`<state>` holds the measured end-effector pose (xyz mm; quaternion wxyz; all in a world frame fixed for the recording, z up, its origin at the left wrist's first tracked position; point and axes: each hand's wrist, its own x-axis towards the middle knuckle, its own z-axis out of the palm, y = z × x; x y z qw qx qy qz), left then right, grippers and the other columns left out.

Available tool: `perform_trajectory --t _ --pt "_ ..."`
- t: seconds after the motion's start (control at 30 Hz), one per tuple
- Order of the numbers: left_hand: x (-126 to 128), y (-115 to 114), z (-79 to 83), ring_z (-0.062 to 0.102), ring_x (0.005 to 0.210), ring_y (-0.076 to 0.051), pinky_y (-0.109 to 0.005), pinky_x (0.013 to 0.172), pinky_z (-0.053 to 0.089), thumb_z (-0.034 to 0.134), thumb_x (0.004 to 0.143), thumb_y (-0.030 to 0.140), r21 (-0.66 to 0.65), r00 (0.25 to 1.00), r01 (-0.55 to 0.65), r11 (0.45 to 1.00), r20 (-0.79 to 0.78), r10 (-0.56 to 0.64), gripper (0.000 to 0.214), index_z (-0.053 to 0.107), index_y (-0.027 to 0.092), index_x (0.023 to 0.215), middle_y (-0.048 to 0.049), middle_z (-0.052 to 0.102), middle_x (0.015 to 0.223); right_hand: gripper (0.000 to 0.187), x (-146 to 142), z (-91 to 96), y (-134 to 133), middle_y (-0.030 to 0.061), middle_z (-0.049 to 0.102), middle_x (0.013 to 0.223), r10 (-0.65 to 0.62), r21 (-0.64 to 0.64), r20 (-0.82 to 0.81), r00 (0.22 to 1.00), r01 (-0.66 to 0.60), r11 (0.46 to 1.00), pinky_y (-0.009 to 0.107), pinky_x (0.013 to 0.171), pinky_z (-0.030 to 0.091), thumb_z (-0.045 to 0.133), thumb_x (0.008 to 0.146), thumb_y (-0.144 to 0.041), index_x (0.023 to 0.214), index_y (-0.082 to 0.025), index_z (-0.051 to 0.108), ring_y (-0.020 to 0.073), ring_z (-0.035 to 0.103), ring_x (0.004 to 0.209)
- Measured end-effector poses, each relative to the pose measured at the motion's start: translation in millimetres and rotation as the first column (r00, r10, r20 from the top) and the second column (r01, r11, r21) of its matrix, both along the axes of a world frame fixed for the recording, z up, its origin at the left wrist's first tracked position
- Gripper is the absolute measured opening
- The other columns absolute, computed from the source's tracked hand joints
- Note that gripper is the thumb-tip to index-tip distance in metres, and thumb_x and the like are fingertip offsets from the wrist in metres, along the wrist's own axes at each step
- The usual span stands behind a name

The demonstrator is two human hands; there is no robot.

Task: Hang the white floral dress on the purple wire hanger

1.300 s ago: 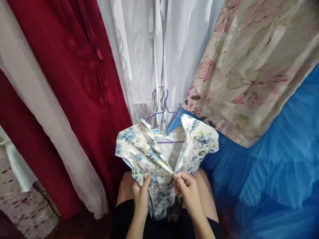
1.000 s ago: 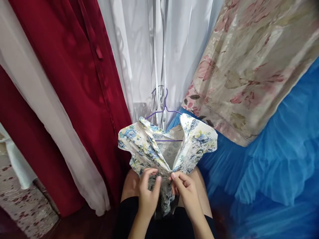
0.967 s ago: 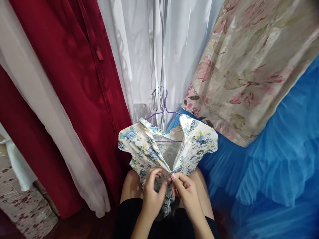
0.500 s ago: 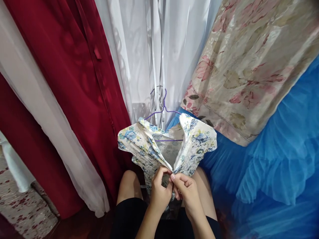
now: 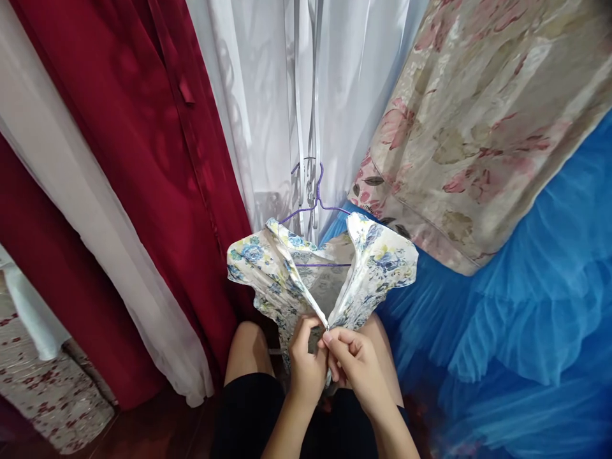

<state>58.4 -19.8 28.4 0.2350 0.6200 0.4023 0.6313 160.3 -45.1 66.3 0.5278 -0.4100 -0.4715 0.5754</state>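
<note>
A small white dress with blue and yellow flowers hangs on a purple wire hanger in front of me. Its back is split open in a V. My left hand is closed and pinches the fabric at the bottom of the V. My right hand is closed too, its fingertips pinching the same point from the right, possibly on a zipper pull too small to make out. Both hands touch each other above my knees.
A dark red garment and a sheer white one hang at the left. White satin hangs behind the hanger. A beige floral fabric and a blue tulle skirt fill the right. Patterned floor shows at lower left.
My left hand slid from the dress's left side to the base of the split and closed there beside my right hand. The dress and hanger rose slightly in view.
</note>
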Motion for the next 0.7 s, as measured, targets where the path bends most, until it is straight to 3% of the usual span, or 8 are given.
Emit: perform_trajectory --t 0.1,0.23,0.43,0.53,0.6,0.7 --pt "-3.0 0.1 -0.1 0.051 0.071 -0.013 -0.024 0.068 0.041 0.057 0.093 0.019 0.040 1.000 -0.019 0.999 -0.021 0.020 0.020 0.049 0.019 0.075 0.0018 0.051 0.074 0.039 -0.1 1.3 -0.2 -0.0049 0.050 0.040 0.007 -0.001 0.025 1.000 -0.007 1.000 0.018 0.038 0.024 0.064 0.088 -0.051 0.073 -0.015 0.064 0.0050 0.032 0.034" --pt "-8.3 1.6 0.3 0.053 0.073 -0.014 -0.025 0.070 0.042 0.057 0.092 0.016 0.025 0.997 0.017 1.000 -0.076 -0.015 0.020 0.051 0.019 0.073 0.0004 0.052 0.075 0.039 2.0 20.6 14.9 -0.0043 0.051 0.038 -0.048 0.028 0.015 0.999 0.047 0.998 0.018 0.035 0.023 0.064 0.086 -0.051 0.075 -0.014 0.067 0.0048 0.033 0.031" --pt "-5.2 5.8 1.9 0.055 0.072 -0.016 -0.026 0.069 0.044 0.057 0.090 0.015 -0.032 0.993 0.009 0.999 -0.114 -0.013 0.016 0.055 0.019 0.075 -0.0013 0.054 0.075 0.035 8.5 100.9 79.5 0.0011 0.062 0.044 -0.020 0.152 0.023 1.000 0.017 0.988 0.019 0.031 0.019 0.070 0.078 -0.046 0.068 -0.013 0.069 0.0059 0.038 0.029" --pt "1.3 5.8 -7.5 0.055 0.070 -0.017 -0.025 0.066 0.044 0.056 0.089 0.016 -0.045 0.991 0.036 0.998 -0.126 -0.041 0.018 0.054 0.019 0.072 -0.0014 0.053 0.073 0.033 8.4 131.8 102.2 0.0010 0.063 0.047 -0.065 0.219 -0.052 0.997 0.075 0.973 0.018 0.031 0.019 0.071 0.075 -0.042 0.059 -0.014 0.065 0.0047 0.039 0.030" --pt "4.1 3.4 -18.4 0.055 0.069 -0.016 -0.026 0.066 0.044 0.056 0.089 0.016 -0.058 0.992 0.036 0.998 -0.120 -0.042 0.020 0.052 0.019 0.070 -0.0014 0.053 0.073 0.033 6.7 136.5 105.2 0.0002 0.062 0.048 -0.093 0.248 -0.099 0.991 0.115 0.962 0.018 0.032 0.021 0.071 0.076 -0.042 0.060 -0.014 0.066 0.0043 0.039 0.031" --pt "1.5 -0.5 -28.2 0.056 0.071 -0.017 -0.027 0.068 0.046 0.059 0.090 0.020 -0.095 0.995 0.033 0.995 -0.095 -0.042 0.016 0.056 0.019 0.075 -0.0019 0.057 0.074 0.031 3.2 122.8 95.2 -0.0019 0.060 0.046 -0.091 0.262 -0.127 0.988 0.122 0.957 0.018 0.034 0.024 0.068 0.081 -0.043 0.073 -0.014 0.070 0.0056 0.040 0.032"
